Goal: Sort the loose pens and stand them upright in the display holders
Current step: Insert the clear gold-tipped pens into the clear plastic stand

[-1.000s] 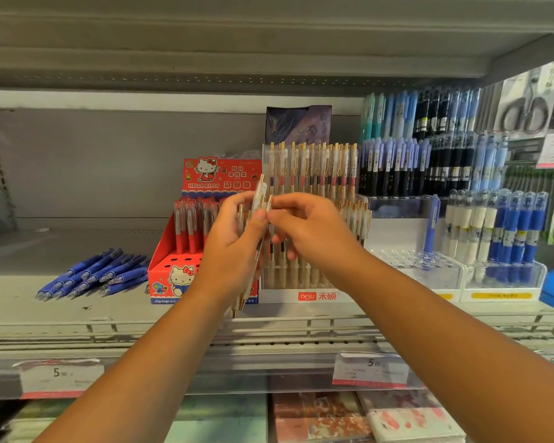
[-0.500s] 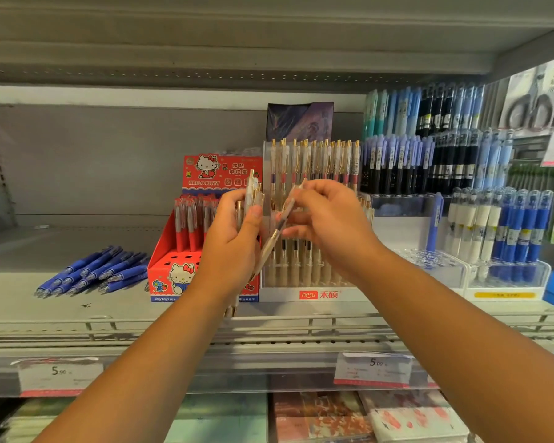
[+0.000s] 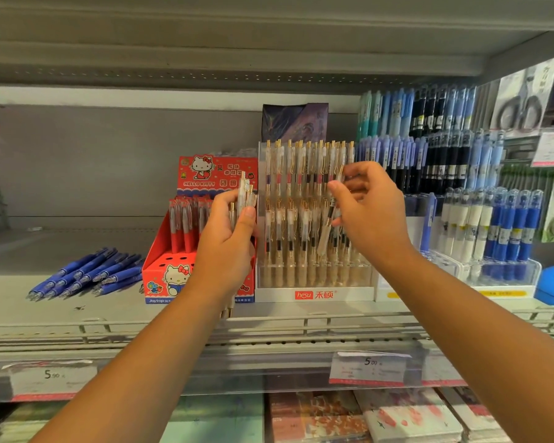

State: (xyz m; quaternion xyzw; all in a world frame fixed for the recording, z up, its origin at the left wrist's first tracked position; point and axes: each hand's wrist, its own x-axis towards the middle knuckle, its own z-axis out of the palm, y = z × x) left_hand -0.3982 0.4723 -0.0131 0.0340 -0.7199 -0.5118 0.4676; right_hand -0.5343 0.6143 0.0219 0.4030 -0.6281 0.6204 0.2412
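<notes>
My left hand [image 3: 226, 247] grips a bundle of clear gold-clipped pens [image 3: 245, 195], held upright in front of the red Hello Kitty box [image 3: 170, 279]. My right hand [image 3: 370, 215] pinches a single clear pen [image 3: 328, 225], tilted, in front of the clear tiered holder [image 3: 314, 294], which stands full of matching pens in two rows. The single pen's tip hangs above the holder's front row. Loose blue pens [image 3: 87, 276] lie flat on the shelf at the left.
Red pens stand in the Hello Kitty box. To the right, clear holders [image 3: 506, 276] carry blue and white pens, with dark and blue pens racked behind. A wire rail [image 3: 301, 324] runs along the shelf front, with price tags below. The upper shelf hangs close overhead.
My right hand drew one pen out of the bundle and carried it right and up toward the clear holder. My left hand stayed near the red box with the rest.
</notes>
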